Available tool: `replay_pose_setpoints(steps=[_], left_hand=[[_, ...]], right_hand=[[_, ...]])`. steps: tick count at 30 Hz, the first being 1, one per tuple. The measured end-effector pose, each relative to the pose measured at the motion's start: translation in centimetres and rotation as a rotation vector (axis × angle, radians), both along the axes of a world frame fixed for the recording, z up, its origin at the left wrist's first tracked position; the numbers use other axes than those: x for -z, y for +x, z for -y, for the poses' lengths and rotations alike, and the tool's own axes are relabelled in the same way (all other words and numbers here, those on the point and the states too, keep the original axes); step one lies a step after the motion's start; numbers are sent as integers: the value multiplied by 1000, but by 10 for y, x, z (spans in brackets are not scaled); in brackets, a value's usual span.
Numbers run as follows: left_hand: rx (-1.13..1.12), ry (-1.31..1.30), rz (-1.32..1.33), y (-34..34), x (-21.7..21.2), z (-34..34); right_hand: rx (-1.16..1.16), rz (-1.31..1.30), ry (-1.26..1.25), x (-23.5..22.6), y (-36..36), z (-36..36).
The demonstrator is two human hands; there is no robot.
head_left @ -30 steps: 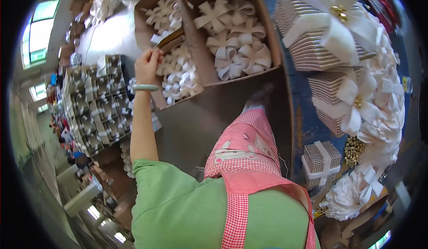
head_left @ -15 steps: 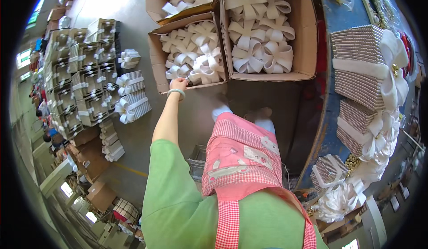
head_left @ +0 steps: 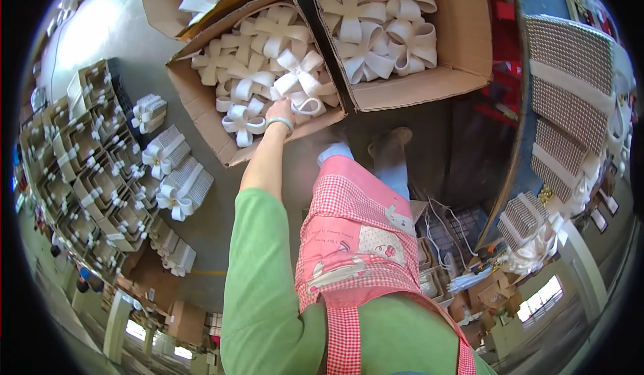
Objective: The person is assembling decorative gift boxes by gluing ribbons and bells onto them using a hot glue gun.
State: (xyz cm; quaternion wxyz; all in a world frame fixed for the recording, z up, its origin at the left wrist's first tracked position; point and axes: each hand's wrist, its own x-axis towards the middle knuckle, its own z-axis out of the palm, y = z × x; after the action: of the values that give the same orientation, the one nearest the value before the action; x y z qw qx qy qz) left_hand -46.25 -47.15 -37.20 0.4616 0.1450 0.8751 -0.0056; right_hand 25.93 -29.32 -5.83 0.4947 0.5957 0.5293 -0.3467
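Observation:
My left hand [head_left: 280,112], with a pale bracelet at the wrist, reaches into an open cardboard box [head_left: 201,130] at its near edge. Its fingers look curled closed among white ribbon bows; what they grip, if anything, is hidden. Just right of the fingers sits a looped bow [head_left: 307,107], and left of the hand lies another white bow [head_left: 243,121]. Several more bows [head_left: 251,80] fill the box in a loose heap. My right hand is out of view.
A second cardboard box [head_left: 429,86] of bows stands to the right. On the left are stacked grey box frames [head_left: 87,167] and bow-trimmed boxes [head_left: 181,187] on the floor. A blue table [head_left: 520,157] at the right carries ribbed boxes [head_left: 570,60]. Wires [head_left: 446,231] hang near my apron.
The view has turned and moved nearer the boxes, so things on the left sit lower. My left hand has gone farther in over the box's near edge, among the bows.

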Motion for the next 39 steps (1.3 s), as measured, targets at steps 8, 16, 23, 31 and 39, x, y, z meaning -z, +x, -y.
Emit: replay_pose_setpoints(steps=[8, 16, 23, 31, 39], left_hand=[[-643, 638, 200, -27, -130, 45], [-614, 869, 881, 13, -302, -97], [-7, 776, 1103, 146, -391, -252], [430, 823, 1033, 335, -417, -409], [385, 930, 964, 431, -386, -499]], right_hand=[[62, -219, 170, 13, -117, 17], [607, -1229, 409, -1, -362, -65], [812, -1453, 141, -68, -310, -116], [1227, -1498, 668, -90, -160, -144], [1373, -1360, 921, -64, -99, -228]])
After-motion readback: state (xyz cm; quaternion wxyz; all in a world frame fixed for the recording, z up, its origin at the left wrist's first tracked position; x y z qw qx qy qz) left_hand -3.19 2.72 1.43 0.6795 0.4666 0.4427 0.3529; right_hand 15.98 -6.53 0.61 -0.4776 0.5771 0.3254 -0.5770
